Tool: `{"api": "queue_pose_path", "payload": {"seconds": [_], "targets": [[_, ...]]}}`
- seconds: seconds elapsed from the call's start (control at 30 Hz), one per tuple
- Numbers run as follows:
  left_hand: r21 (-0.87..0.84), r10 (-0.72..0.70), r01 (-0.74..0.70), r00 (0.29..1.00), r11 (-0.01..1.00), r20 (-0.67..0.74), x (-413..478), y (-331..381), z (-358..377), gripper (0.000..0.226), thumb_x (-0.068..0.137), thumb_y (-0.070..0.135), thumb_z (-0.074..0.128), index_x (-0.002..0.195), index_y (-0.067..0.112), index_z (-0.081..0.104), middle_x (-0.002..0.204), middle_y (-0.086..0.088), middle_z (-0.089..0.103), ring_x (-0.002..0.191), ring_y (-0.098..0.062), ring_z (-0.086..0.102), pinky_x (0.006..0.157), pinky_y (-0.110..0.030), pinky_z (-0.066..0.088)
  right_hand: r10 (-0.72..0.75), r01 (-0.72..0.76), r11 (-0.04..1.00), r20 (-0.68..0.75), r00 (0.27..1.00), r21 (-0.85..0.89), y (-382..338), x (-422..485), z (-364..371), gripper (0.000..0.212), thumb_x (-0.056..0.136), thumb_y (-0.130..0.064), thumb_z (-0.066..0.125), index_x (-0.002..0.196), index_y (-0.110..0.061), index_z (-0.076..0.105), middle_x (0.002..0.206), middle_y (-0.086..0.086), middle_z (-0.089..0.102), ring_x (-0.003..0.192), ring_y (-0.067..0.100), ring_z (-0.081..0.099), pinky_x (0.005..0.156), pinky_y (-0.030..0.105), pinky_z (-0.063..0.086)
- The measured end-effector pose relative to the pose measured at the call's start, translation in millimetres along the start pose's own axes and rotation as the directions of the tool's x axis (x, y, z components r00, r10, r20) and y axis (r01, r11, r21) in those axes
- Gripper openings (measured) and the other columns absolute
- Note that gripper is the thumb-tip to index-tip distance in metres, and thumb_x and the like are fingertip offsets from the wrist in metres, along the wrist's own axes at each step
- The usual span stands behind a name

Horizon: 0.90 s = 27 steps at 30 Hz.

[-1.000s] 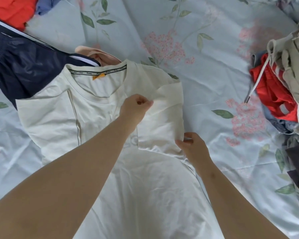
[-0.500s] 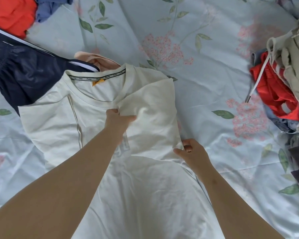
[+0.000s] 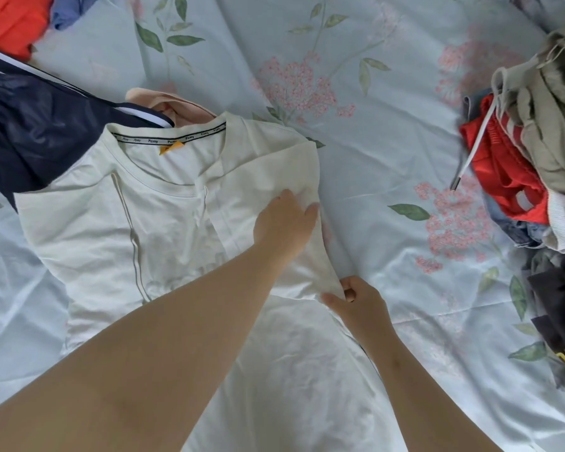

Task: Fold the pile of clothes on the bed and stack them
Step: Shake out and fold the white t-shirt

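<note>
A white T-shirt (image 3: 163,223) lies face up in the middle and left of the frame on the flowered bed (image 3: 388,93), collar toward the top. Its edge on the frame's right is turned in over the chest as a folded flap (image 3: 274,168). The left hand (image 3: 282,225) lies flat on that flap with fingers straight, pressing it down and gripping nothing. Just below it, the right hand (image 3: 356,303) pinches the lower end of the fold between thumb and curled fingers. The step in hand looks like setting the first side fold. The sleeve at the frame's left is not yet folded, so the next move likely calls for turning that side in to match, then doubling the body upward. The pile of unfolded clothes (image 3: 535,151) waits at the right edge. A navy garment (image 3: 36,135) and a peach garment (image 3: 177,106) lie at upper left, touching the collar area.
</note>
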<state>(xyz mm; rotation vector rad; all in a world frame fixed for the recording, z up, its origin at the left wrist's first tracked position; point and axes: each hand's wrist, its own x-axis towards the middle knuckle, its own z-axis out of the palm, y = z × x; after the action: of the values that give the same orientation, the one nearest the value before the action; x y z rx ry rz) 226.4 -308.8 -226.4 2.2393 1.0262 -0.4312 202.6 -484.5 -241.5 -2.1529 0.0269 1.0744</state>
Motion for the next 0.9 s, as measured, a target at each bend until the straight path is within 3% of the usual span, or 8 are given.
{"api": "queue_pose_path", "payload": {"seconds": [0.1, 0.17, 0.27, 0.37, 0.5, 0.67, 0.8, 0.9], "targets": [[0.14, -0.045, 0.041, 0.999, 0.989, 0.027, 10.4, 16.0, 13.2, 0.089, 0.084, 0.056, 0.057, 0.144, 0.003, 0.019, 0.133, -0.014, 0.045, 0.122, -0.032, 0.047, 0.088, -0.036, 0.042, -0.084, 0.084, 0.996, 0.009, 0.996, -0.016, -2.1, -6.0, 1.3, 0.011, 0.077, -0.027, 0.072, 0.081, -0.023, 0.062, 0.069, -0.007, 0.065, 0.064, 0.009, 0.059, 0.057, 0.016, 0.043], [0.195, -0.044, 0.038, 0.999, 0.98, 0.027, 17.5, 18.9, 15.6, 0.093, 0.077, 0.043, 0.071, 0.142, 0.0, 0.019, 0.131, -0.014, 0.045, 0.118, -0.031, 0.05, 0.081, -0.035, 0.043, -0.16, 0.162, 0.986, 0.038, 0.986, -0.046, -4.4, -10.1, 3.2, 0.015, 0.077, -0.024, 0.071, 0.076, -0.032, 0.058, 0.06, -0.016, 0.059, 0.058, 0.0, 0.054, 0.054, 0.011, 0.041], [0.105, -0.051, 0.05, 0.999, 0.993, 0.0, 26.6, 14.1, 5.4, 0.058, 0.087, 0.02, 0.059, 0.133, 0.003, 0.03, 0.126, -0.013, 0.049, 0.113, -0.032, 0.053, 0.077, -0.033, 0.041, -0.175, 0.179, 0.983, 0.109, 0.979, -0.034, -6.3, -16.7, 4.5, 0.029, 0.078, -0.022, 0.07, 0.078, -0.046, 0.054, 0.061, -0.014, 0.055, 0.058, -0.006, 0.051, 0.055, 0.008, 0.04], [-0.218, -0.117, 0.12, 0.993, 0.969, 0.028, 27.2, -5.8, -14.1, 0.032, 0.091, 0.009, 0.043, 0.122, 0.007, 0.044, 0.117, -0.014, 0.054, 0.102, -0.031, 0.055, 0.075, -0.034, 0.046, -0.157, 0.162, 0.987, 0.17, 0.973, -0.018, -8.6, -23.8, 5.9, 0.033, 0.081, -0.021, 0.067, 0.088, -0.051, 0.055, 0.067, -0.011, 0.052, 0.058, -0.001, 0.05, 0.057, 0.01, 0.041], [-0.714, -0.161, 0.196, 0.98, 0.673, 0.118, 2.0, -50.7, -42.3, 0.02, 0.093, 0.015, 0.042, 0.107, 0.024, 0.054, 0.109, -0.003, 0.06, 0.102, -0.025, 0.059, 0.086, -0.046, 0.054, -0.16, 0.158, 0.987, 0.31, 0.937, 0.031, -25.1, -42.3, 23.1, 0.043, 0.083, -0.017, 0.063, 0.108, -0.051, 0.056, 0.069, -0.01, 0.05, 0.059, -0.002, 0.049, 0.059, 0.01, 0.043], [-0.934, -0.227, 0.167, 0.969, 0.317, 0.096, -37.6, -125.4, -86.0, 0.011, 0.096, 0.039, 0.049, 0.099, 0.034, 0.059, 0.099, 0.01, 0.068, 0.093, -0.012, 0.065, 0.078, -0.029, 0.055, -0.202, 0.191, 0.979, 0.474, 0.857, 0.071, -47.9, -83.6, 83.2, 0.057, 0.083, -0.017, 0.059, 0.117, -0.061, 0.047, 0.066, -0.013, 0.044, 0.059, 0.0, 0.046, 0.061, 0.014, 0.042], [-0.967, -0.309, 0.107, 0.95, 0.233, 0.03, -55.9, -196.0, -118.2, 0.011, 0.095, 0.042, 0.051, 0.097, 0.036, 0.06, 0.09, 0.016, 0.07, 0.082, -0.003, 0.068, 0.062, -0.02, 0.054, -0.261, 0.239, 0.965, 0.535, 0.804, 0.112, -63.4, -107.5, 151.0, 0.064, 0.082, -0.016, 0.057, 0.1, -0.075, 0.042, 0.058, -0.017, 0.042, 0.055, -0.001, 0.041, 0.056, 0.011, 0.04], [-0.966, -0.373, 0.102, 0.928, 0.237, 0.006, -59.7, -246.9, -133.9, 0.017, 0.097, 0.039, 0.048, 0.111, 0.034, 0.055, 0.109, 0.013, 0.065, 0.096, -0.007, 0.063, 0.066, -0.023, 0.052, -0.257, 0.277, 0.96, 0.555, 0.791, 0.051, -66.5, -114.6, 192.2, 0.061, 0.081, -0.018, 0.057, 0.105, -0.072, 0.042, 0.064, -0.014, 0.043, 0.056, -0.002, 0.043, 0.055, 0.01, 0.041]]}}
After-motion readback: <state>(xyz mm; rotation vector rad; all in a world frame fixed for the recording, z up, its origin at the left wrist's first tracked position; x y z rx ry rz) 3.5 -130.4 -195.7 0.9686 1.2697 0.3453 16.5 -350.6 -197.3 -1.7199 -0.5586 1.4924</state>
